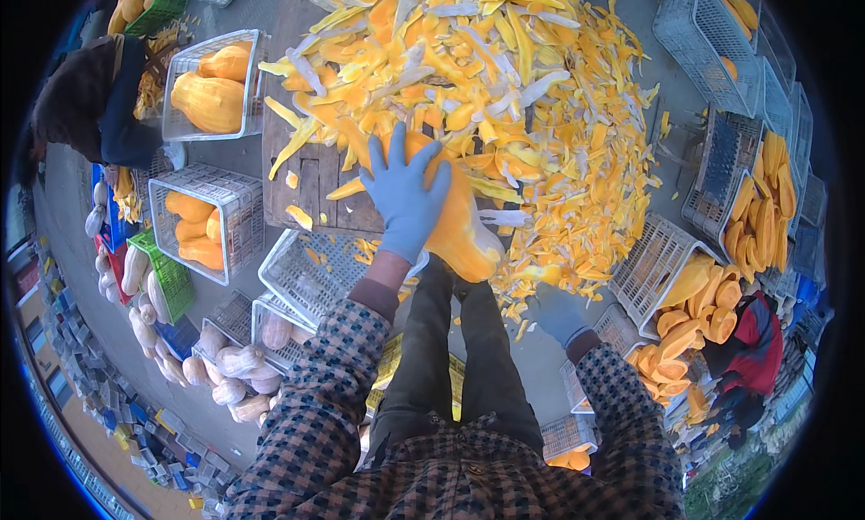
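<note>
With your left hand (405, 194) spread, fingers apart, on the squash (461, 236), press firmly against rolling; whether your blurred right hand (556, 314) grips anything, I cannot tell.

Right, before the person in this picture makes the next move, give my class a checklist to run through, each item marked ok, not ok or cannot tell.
1. Left hand in contact with the squash: ok, its fingers are spread over it.
2. Right hand apart from the squash: ok, it is off to the right.
3. Right hand's contents: cannot tell, the view is too unclear.
4. Both hands gloved: ok, both wear blue-grey gloves.
5. Squash orange all over: not ok, a pale patch shows near its lower end.
6. Wooden surface free of peelings: not ok, strips lie heaped on it.
</note>
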Motion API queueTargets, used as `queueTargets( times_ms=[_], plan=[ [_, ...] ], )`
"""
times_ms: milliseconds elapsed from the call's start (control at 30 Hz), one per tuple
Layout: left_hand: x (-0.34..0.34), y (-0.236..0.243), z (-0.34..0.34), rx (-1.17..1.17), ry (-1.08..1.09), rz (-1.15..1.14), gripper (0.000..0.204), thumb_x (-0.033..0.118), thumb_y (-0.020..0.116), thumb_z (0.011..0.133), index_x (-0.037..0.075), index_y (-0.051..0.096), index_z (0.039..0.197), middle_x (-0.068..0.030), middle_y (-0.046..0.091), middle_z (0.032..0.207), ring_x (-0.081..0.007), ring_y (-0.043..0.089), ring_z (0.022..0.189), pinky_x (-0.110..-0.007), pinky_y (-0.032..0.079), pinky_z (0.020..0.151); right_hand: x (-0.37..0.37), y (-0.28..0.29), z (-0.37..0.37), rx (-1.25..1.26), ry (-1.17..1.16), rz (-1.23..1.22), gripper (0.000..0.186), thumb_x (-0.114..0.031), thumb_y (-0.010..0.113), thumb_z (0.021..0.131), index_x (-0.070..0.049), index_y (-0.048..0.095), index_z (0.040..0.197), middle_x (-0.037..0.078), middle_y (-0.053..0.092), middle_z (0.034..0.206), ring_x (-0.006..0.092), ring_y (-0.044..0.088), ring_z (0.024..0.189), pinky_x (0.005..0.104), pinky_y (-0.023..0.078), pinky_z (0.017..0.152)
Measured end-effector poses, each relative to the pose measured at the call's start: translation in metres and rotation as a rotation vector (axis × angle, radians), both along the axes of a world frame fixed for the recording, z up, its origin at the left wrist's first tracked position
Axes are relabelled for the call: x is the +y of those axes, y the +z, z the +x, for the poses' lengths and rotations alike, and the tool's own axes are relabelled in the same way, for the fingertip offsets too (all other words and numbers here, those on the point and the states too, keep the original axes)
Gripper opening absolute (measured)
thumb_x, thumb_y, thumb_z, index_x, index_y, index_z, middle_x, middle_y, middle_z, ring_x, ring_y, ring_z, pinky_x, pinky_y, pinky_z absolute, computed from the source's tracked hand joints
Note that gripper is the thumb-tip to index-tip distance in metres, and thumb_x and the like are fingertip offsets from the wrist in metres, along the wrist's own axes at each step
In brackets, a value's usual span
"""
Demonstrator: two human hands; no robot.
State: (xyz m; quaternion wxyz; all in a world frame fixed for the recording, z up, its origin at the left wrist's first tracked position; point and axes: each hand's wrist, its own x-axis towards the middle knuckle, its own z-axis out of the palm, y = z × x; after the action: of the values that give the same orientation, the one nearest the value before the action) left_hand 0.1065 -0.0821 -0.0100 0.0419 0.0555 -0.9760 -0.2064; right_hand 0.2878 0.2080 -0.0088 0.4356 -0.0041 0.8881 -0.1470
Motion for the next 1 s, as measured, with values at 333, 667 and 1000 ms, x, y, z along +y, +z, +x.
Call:
queueTargets(
  times_ms=[333,667,1000],
  plan=[
    [-0.004,-0.003,0.011,0.031,0.008,0.02,0.031,0.033,0.073,0.085,0.029,0.074,0.116,-0.0121,0.046,0.153,-0.0465,0.036,0.139,-0.059,0.029,0.109,-0.07,-0.024,-0.081,0.339,-0.115,-0.48,0.029,-0.032,0.056,0.095,-0.005,0.064,0.102,0.02,0.069,0.095,0.0391,0.067,0.087,0.0481,0.053,0.076],
    [0.002,-0.002,0.008,-0.024,-0.032,-0.017,0.033,0.034,0.073,0.085,0.026,0.071,0.117,-0.012,0.045,0.153,-0.0475,0.033,0.142,-0.069,0.028,0.107,-0.046,0.004,-0.044,0.28,-0.142,-0.283,0.036,-0.035,0.053,0.098,-0.002,0.063,0.109,0.021,0.07,0.099,0.0383,0.069,0.083,0.0497,0.054,0.074],
    [0.001,0.002,0.014,-0.048,-0.113,0.024,0.032,0.035,0.071,0.087,0.026,0.072,0.118,-0.0124,0.043,0.154,-0.0474,0.03,0.144,-0.075,0.023,0.107,-0.01,0.013,0.002,-0.04,-0.166,-0.009,0.041,-0.04,0.06,0.093,-0.001,0.063,0.106,0.023,0.07,0.091,0.0427,0.069,0.088,0.0529,0.053,0.077]
  ],
)
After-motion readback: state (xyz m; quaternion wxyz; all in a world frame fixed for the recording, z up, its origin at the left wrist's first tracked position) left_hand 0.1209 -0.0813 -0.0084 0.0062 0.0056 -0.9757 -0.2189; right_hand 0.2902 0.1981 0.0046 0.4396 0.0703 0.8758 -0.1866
